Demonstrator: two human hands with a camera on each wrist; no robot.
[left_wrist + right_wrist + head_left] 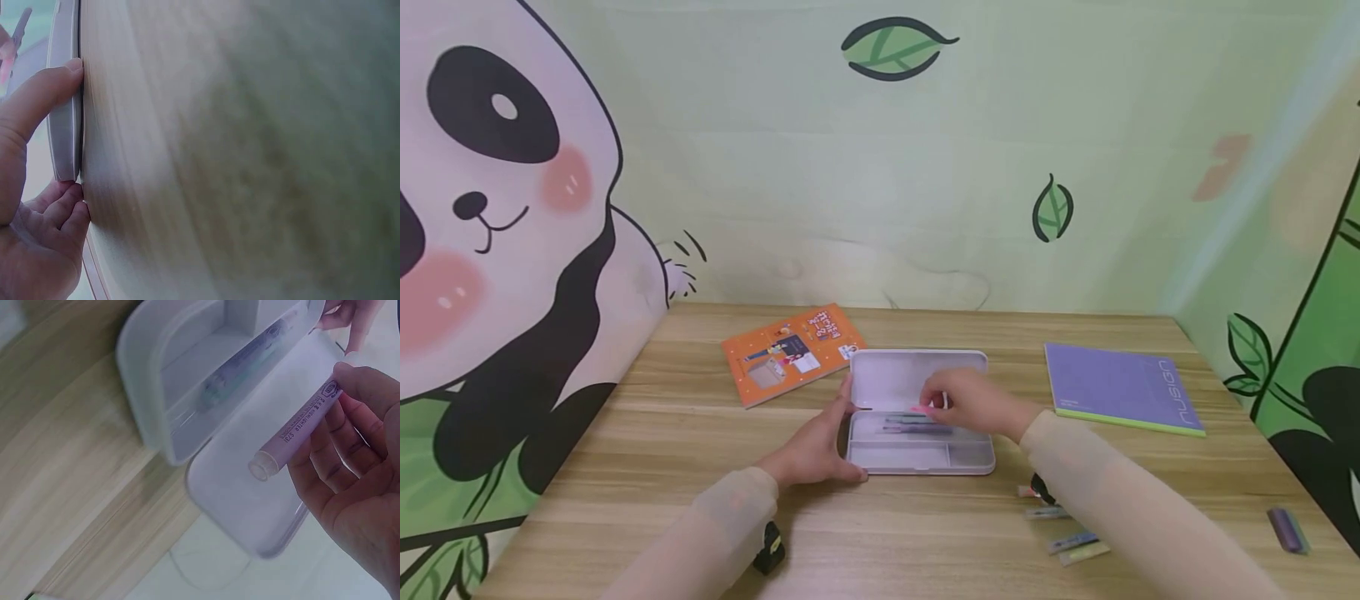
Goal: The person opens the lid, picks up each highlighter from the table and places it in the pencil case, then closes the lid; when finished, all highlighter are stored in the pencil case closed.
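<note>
Presently, head: open white plastic pencil case, lid toward wooden worktop's far edge | left wrist: left hand grips case's left end, thumb spread from fingers | right wrist: right hand pinches purple-pink cylindrical highlighter above case

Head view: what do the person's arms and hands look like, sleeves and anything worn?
The left sleeve and right sleeve are long and plain pale beige. A small black device shows beside the left cuff, another by the right. The left hand and right hand are ungloved.
</note>
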